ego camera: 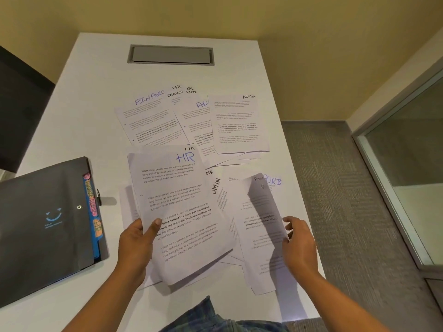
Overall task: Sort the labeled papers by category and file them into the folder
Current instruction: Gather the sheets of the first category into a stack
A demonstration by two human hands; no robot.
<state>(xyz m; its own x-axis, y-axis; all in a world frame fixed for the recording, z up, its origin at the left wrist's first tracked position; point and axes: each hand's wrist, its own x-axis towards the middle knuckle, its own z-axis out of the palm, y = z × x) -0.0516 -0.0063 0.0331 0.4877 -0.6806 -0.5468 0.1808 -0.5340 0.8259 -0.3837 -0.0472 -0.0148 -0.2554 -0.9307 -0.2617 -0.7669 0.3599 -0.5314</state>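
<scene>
Over the table [96, 97], left hand [135, 245] grips HR sheet [177, 200], right hand [299, 245] pinches tilted sheet [261, 219].

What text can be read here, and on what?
"HR": HR sheet in the left hand
"FINANCE": far left sheet
"ADMIN": far right sheet
"HR": orange tab in the folder
Label on the upside-down sheet at the right hand: blurred.
Other labels partly covered; folder logo text too small.

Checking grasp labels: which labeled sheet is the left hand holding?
The blue-lettered HR sheet, thumb of the left hand on its face. The FINANCE sheet and ADMIN sheet lie flat farther back; the right hand holds an upside-down sheet.
</scene>
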